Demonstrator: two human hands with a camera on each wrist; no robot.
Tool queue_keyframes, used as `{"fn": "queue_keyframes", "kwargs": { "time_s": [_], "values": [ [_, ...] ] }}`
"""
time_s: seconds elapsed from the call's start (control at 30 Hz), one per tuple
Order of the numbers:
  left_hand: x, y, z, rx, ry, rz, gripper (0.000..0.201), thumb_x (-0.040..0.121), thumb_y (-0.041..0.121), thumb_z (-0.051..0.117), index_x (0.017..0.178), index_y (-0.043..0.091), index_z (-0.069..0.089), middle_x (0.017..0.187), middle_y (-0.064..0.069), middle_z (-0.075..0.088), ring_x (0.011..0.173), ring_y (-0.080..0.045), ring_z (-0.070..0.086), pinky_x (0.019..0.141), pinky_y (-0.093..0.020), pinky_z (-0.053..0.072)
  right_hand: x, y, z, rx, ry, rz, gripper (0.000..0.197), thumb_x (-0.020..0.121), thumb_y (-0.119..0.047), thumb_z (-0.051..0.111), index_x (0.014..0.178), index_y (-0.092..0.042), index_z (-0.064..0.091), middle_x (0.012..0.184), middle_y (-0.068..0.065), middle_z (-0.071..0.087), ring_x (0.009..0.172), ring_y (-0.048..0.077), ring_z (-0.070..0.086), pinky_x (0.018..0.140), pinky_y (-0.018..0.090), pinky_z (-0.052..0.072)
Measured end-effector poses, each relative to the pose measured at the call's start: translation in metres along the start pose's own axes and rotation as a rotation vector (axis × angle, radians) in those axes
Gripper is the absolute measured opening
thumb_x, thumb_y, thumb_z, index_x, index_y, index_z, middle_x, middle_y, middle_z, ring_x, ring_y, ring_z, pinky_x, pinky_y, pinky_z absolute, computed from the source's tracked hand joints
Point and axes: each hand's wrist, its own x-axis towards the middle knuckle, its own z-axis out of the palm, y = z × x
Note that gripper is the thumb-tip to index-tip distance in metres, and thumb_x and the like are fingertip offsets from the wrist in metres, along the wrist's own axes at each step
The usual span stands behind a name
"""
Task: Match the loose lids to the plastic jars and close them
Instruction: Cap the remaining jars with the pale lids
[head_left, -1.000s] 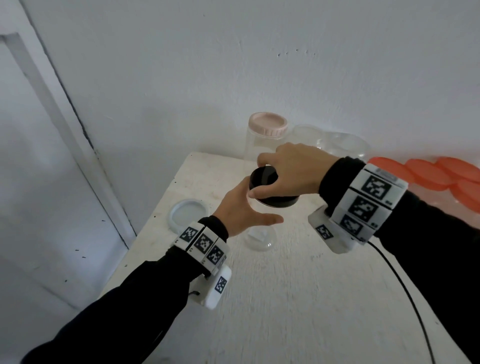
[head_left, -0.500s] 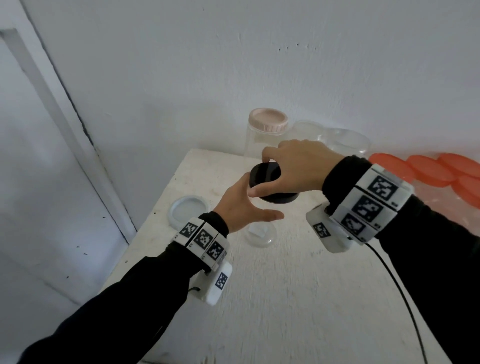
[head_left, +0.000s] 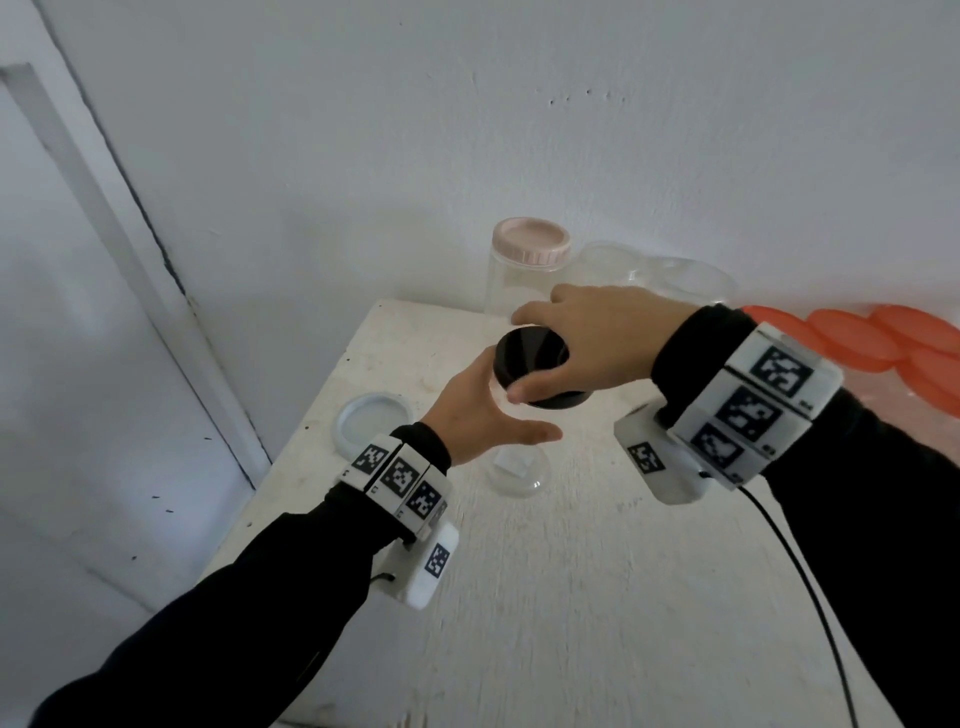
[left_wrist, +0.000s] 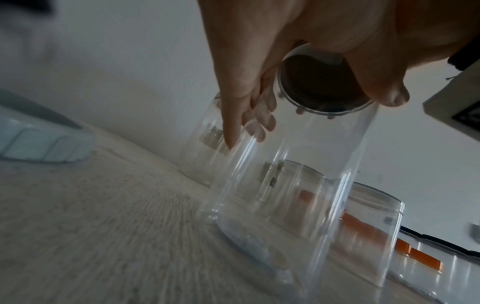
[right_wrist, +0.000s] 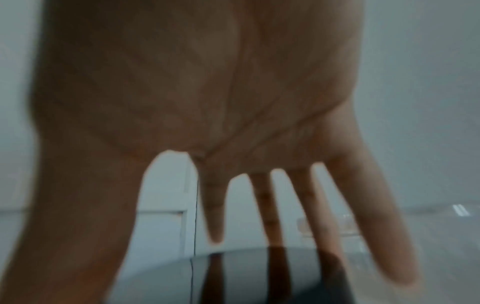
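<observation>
On top of the clear jar (head_left: 517, 467) our right hand (head_left: 597, 343) has its fingers (head_left: 524, 314) and thumb curled round the black lid (head_left: 530, 358), which sits on the jar's mouth; just below, our left hand (head_left: 483, 410) wraps the jar's upper wall, fingers (left_wrist: 257, 117) bent round its far side and thumb stretched across the near side; the jar stands upright on the white desk (head_left: 571, 597); behind it a taller jar (head_left: 506, 286) wears a pink lid (head_left: 531, 240), with open clear jars (left_wrist: 374, 222) beside it; a pale blue lid (head_left: 374, 423) lies loose near the desk's left edge; orange lids (head_left: 857, 340) show at the far right.
</observation>
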Motion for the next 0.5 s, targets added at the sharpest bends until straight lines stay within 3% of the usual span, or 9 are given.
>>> {"fn": "queue_keyframes", "kwargs": {
  "time_s": [0.07, 0.13, 0.23, 0.33, 0.4, 0.5],
  "values": [
    [0.0, 0.0, -0.001, 0.004, -0.017, 0.004, 0.085, 0.06, 0.031, 0.086, 0.132, 0.022, 0.042, 0.12, 0.01, 0.056, 0.113, -0.004, 0.051, 0.092, -0.018, 0.04, -0.004, 0.004, -0.008, 0.112, -0.152, -0.103, 0.077, 0.075, -0.054, 0.066, 0.14, -0.04, 0.029, 0.129, -0.007, 0.037, 0.115, 0.015, 0.042, 0.099, 0.034, 0.04],
    [0.0, 0.0, -0.001, 0.013, -0.021, 0.005, 0.083, 0.061, 0.031, 0.085, 0.131, 0.023, 0.042, 0.119, 0.011, 0.056, 0.113, -0.004, 0.05, 0.093, -0.016, 0.04, -0.004, 0.007, -0.008, 0.176, -0.142, -0.159, 0.071, 0.074, -0.042, 0.073, 0.136, -0.043, 0.037, 0.126, -0.007, 0.04, 0.114, 0.013, 0.041, 0.098, 0.032, 0.04],
    [0.0, 0.0, 0.0, -0.002, -0.01, 0.004, 0.085, 0.058, 0.034, 0.086, 0.131, 0.023, 0.043, 0.119, 0.01, 0.057, 0.112, -0.004, 0.052, 0.092, -0.019, 0.042, 0.0, 0.007, 0.002, 0.159, 0.05, -0.119, 0.064, 0.069, -0.054, 0.071, 0.126, -0.038, 0.048, 0.105, -0.006, 0.047, 0.098, 0.013, 0.048, 0.083, 0.027, 0.043],
    [0.0, 0.0, 0.001, -0.007, 0.0, 0.0, 0.085, 0.06, 0.031, 0.086, 0.132, 0.022, 0.042, 0.119, 0.01, 0.058, 0.111, -0.003, 0.053, 0.086, -0.013, 0.04, 0.004, 0.001, 0.012, 0.046, 0.197, -0.088, 0.064, 0.069, -0.066, 0.062, 0.12, -0.028, 0.052, 0.093, -0.005, 0.048, 0.086, 0.016, 0.05, 0.073, 0.026, 0.04],
    [-0.001, 0.0, 0.001, -0.003, 0.003, 0.002, 0.085, 0.061, 0.03, 0.085, 0.133, 0.022, 0.042, 0.119, 0.01, 0.058, 0.111, -0.003, 0.052, 0.087, -0.014, 0.04, 0.004, 0.002, 0.01, -0.019, 0.188, -0.074, 0.068, 0.07, -0.071, 0.056, 0.125, -0.031, 0.048, 0.096, -0.005, 0.047, 0.087, 0.015, 0.049, 0.073, 0.027, 0.039],
    [-0.001, 0.001, -0.001, 0.01, -0.013, -0.001, 0.083, 0.06, 0.031, 0.085, 0.131, 0.023, 0.043, 0.117, 0.012, 0.057, 0.111, -0.002, 0.051, 0.091, -0.017, 0.041, -0.002, 0.01, 0.004, 0.064, 0.002, -0.134, 0.072, 0.073, -0.066, 0.058, 0.137, -0.041, 0.035, 0.116, -0.008, 0.042, 0.104, 0.013, 0.045, 0.087, 0.029, 0.041]
  ]
}}
